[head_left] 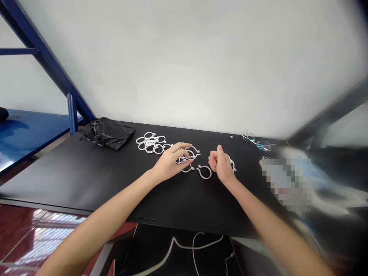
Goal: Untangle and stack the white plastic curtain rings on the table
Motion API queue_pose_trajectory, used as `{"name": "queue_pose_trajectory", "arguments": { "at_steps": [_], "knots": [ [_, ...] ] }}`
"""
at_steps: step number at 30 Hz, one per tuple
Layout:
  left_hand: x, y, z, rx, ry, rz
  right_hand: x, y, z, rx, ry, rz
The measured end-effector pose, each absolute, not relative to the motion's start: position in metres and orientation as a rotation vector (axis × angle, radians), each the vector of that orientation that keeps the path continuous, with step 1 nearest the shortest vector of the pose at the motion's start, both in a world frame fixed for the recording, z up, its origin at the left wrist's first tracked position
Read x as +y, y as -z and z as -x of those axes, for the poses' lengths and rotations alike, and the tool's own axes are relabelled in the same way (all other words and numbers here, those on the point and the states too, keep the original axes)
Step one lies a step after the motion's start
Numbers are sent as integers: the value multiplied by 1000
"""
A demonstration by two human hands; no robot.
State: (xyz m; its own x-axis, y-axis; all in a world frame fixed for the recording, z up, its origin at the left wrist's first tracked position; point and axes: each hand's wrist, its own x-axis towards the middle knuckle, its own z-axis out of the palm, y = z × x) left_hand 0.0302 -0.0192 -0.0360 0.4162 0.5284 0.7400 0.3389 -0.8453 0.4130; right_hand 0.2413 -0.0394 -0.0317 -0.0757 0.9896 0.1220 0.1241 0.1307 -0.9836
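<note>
My left hand (173, 159) is curled over several white curtain rings in the middle of the black table. Its thumb and fingers are around a white curtain ring (196, 156), which has small end pieces sticking out to the right. Just right of that hand, a single open curtain ring (205, 178) lies on the table. My right hand (220, 164) is closed, thumb up, and its curled fingers hide whatever is in them. Part of another white ring (233, 165) shows behind its wrist side. Left of my left hand lies a loose pile of curtain rings (151, 143).
A crumpled black plastic bag (107, 132) lies at the back left of the black table (94, 180). Eyeglasses (255, 142) rest at the back right. Further right is a blurred, partly pixelated item (287, 184). White cables (172, 245) hang below the front edge.
</note>
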Motion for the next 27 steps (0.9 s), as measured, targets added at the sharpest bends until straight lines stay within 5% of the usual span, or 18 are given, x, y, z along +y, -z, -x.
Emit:
{"name": "queue_pose_trajectory", "arguments": {
  "at_steps": [27],
  "knots": [
    [-21,27,-29,786,-1234,-2239,-46,31,-239,-1814,-652,1161]
  ]
}}
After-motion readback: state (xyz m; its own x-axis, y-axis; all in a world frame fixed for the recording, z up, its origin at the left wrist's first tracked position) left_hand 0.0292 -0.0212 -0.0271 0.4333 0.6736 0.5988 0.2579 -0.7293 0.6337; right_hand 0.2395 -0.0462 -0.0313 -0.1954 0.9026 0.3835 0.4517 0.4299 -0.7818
